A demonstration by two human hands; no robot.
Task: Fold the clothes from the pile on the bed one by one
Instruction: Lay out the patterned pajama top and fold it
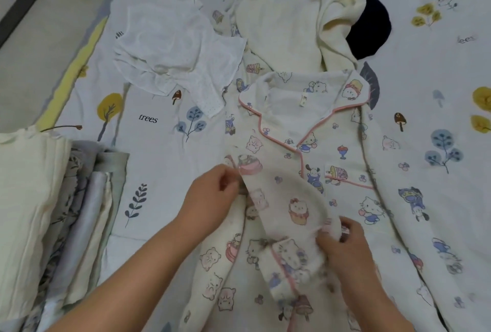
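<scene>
Both hands (left [212, 193], right [342, 241]) on pajama top's [345, 145] sleeve [287, 206].

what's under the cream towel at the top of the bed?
A dark navy item sticks out from under the cream towel on its right side. Most of it is covered, so what it is cannot be told. Below it lies the printed bedsheet.

2 bare forearms and the left hand [212, 193], right hand [342, 241]; seemingly no sleeves or jewellery.
</scene>
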